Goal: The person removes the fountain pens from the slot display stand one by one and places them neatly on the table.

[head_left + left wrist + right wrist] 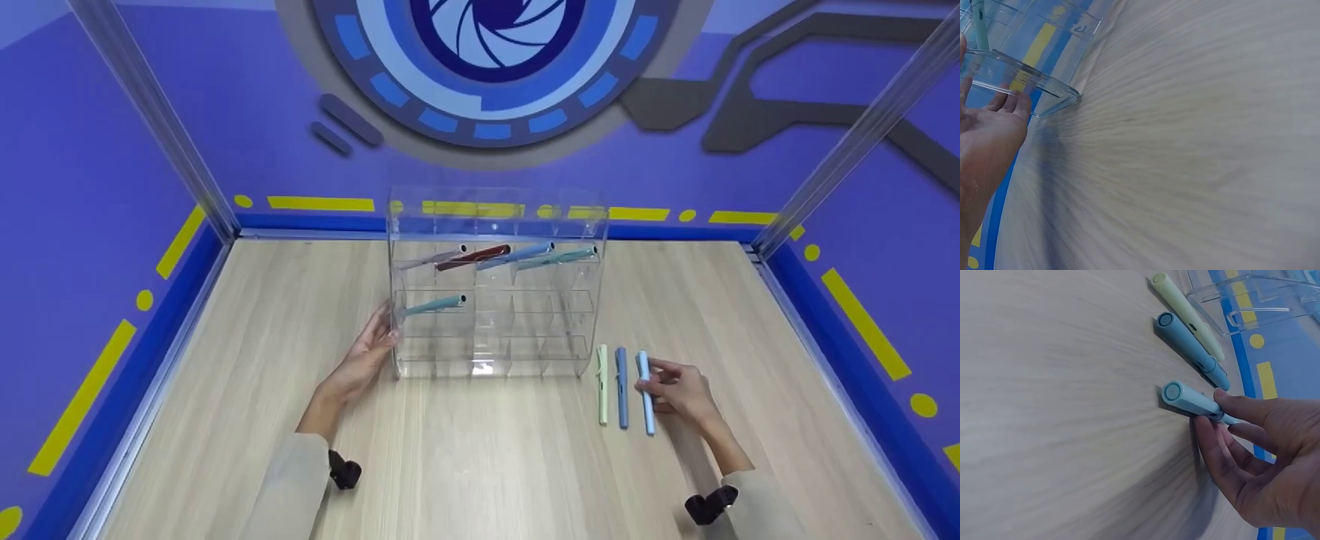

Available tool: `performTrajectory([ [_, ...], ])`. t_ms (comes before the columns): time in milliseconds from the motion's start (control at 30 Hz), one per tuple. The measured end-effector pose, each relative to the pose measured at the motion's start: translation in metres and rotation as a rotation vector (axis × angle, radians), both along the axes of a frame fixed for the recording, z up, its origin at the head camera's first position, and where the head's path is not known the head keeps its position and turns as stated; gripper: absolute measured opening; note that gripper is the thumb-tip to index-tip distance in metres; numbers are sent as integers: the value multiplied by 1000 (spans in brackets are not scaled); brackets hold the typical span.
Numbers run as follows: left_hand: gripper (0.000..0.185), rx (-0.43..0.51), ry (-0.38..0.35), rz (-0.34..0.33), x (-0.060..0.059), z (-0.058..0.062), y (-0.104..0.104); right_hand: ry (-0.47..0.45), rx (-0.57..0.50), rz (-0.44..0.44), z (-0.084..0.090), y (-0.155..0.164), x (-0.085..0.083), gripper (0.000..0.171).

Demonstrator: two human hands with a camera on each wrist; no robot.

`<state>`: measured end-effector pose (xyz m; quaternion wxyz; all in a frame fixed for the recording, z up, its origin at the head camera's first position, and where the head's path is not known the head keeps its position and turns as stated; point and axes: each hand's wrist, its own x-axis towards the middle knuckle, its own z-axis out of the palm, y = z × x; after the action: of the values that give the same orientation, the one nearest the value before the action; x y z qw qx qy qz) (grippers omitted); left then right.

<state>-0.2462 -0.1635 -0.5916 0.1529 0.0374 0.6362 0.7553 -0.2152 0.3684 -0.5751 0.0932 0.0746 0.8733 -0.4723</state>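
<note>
A clear plastic pen rack [495, 322] stands on the wooden table, with my left hand [365, 358] resting its fingers along its left side. In the left wrist view the fingers of that hand [994, 121] lie against the rack's clear edge [1044, 93]. My right hand [681, 391] pinches a light blue pen [646, 394] between thumb and fingers. This pen [1190, 398] lies low by the tabletop in the right wrist view. Beside it lie a darker blue pen [622, 388] and a pale green pen [603, 386], side by side.
Across the rack's upper tier lean a whitish pen [435, 259], a dark red pen [474, 257], a blue pen [517, 256] and a teal pen [559, 258]. Another teal pen [435, 305] rests in the tier below, at left. Blue-purple panels [525, 161] enclose the table.
</note>
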Motion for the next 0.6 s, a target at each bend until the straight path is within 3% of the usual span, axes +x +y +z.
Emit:
performTrajectory([
  [600, 73, 22, -5, -1, 0, 0, -1, 23, 22, 34, 4, 1, -7, 67],
])
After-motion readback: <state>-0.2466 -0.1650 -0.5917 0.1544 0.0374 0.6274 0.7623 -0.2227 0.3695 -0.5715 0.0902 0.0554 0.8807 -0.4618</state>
